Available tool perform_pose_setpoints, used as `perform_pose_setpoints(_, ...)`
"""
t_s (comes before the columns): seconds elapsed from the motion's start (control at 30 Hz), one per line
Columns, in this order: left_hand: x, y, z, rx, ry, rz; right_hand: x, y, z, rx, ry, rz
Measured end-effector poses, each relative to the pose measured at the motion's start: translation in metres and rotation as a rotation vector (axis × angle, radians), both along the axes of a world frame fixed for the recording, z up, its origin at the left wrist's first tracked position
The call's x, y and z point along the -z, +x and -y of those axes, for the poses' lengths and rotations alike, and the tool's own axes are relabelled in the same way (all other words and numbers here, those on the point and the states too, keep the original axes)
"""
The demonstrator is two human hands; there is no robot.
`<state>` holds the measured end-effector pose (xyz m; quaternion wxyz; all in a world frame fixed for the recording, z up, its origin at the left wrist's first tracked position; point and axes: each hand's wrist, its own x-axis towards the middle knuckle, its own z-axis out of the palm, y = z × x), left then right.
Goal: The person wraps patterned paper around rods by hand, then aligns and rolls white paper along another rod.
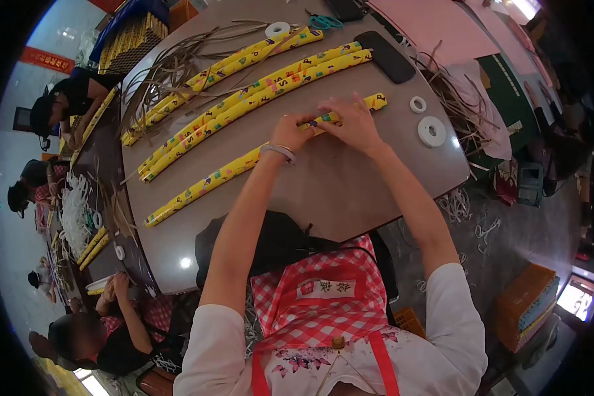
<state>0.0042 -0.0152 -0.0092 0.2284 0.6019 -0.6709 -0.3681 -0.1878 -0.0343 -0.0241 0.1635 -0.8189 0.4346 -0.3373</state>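
A long yellow patterned tube [221,174] lies slantwise on the brown table [350,191], nearest to my body. My left hand [296,132], with a bracelet at the wrist, is closed round its upper part. Beside it, my right hand [353,121] has its thumb and fingers round the same tube, close to the tube's upper right end. Beyond my hands lie more yellow tubes [264,89], side by side. What my fingertips press on is too small to make out.
A black case [384,57], white tape rolls [431,132], teal scissors [325,21] and brown strips [158,79] lie on the table. A black bag [264,241] sits at the near edge. Several people work at the left. An orange crate [525,307] stands at the lower right.
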Motion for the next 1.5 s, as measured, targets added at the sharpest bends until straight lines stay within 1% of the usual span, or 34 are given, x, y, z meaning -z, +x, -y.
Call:
perform_pose_setpoints(0.1, -0.011, -0.003, -0.003, -0.037, 0.047, -0.006, 0.005, 0.003, 0.003, -0.003, 0.021, -0.029)
perform_pose_setpoints(0.17, -0.024, -0.006, -0.007, -0.016, 0.076, 0.041, 0.002, 0.001, 0.003, -0.022, 0.101, -0.048)
perform_pose_setpoints(0.3, -0.014, -0.003, -0.003, -0.019, 0.064, -0.014, 0.004, 0.002, 0.007, -0.017, 0.118, -0.075)
perform_pose_setpoints(0.37, -0.007, 0.000, -0.001, -0.007, 0.059, -0.040, 0.000, 0.003, 0.008, -0.037, 0.205, -0.082)
perform_pose_setpoints(0.4, -0.006, 0.001, -0.001, -0.009, 0.058, -0.039, -0.001, 0.003, 0.009, -0.039, 0.203, -0.081)
perform_pose_setpoints(0.47, -0.005, 0.000, -0.001, -0.025, 0.025, 0.029, -0.003, 0.002, 0.011, -0.056, 0.294, -0.133)
perform_pose_setpoints(0.57, -0.007, -0.001, -0.002, -0.025, 0.040, -0.029, -0.008, 0.000, 0.014, -0.079, 0.368, -0.147)
perform_pose_setpoints(0.67, -0.011, -0.002, -0.005, -0.019, 0.015, -0.009, -0.010, -0.004, 0.015, -0.110, 0.402, -0.106)
perform_pose_setpoints(0.8, -0.010, -0.002, -0.003, -0.038, 0.063, -0.008, -0.010, -0.002, 0.012, -0.106, 0.391, -0.100)
perform_pose_setpoints(0.87, -0.005, -0.001, -0.003, -0.048, 0.017, 0.016, -0.009, 0.003, 0.010, -0.047, 0.325, -0.139)
perform_pose_setpoints(0.97, -0.001, 0.000, -0.002, -0.026, -0.001, 0.021, 0.000, 0.003, 0.013, -0.059, 0.286, -0.145)
perform_pose_setpoints(1.0, -0.002, 0.000, -0.002, -0.024, -0.002, 0.022, -0.002, 0.002, 0.013, -0.057, 0.285, -0.144)
perform_pose_setpoints(1.07, -0.006, 0.000, -0.001, -0.006, 0.024, 0.017, -0.007, -0.002, 0.016, -0.106, 0.364, -0.145)
perform_pose_setpoints(1.2, 0.003, 0.004, 0.000, 0.002, -0.004, 0.008, -0.005, -0.005, 0.020, -0.145, 0.354, -0.156)
perform_pose_setpoints(1.27, -0.002, 0.002, -0.001, -0.005, 0.037, -0.013, -0.012, -0.002, 0.016, -0.116, 0.453, -0.141)
perform_pose_setpoints(1.3, -0.004, 0.001, -0.001, -0.007, 0.036, -0.012, -0.011, 0.001, 0.016, -0.118, 0.452, -0.142)
perform_pose_setpoints(1.37, -0.008, -0.001, -0.004, -0.009, 0.031, 0.034, -0.008, 0.004, 0.013, -0.057, 0.346, -0.217)
perform_pose_setpoints(1.5, 0.001, 0.002, -0.002, 0.014, -0.013, -0.002, -0.006, 0.004, 0.016, -0.083, 0.352, -0.227)
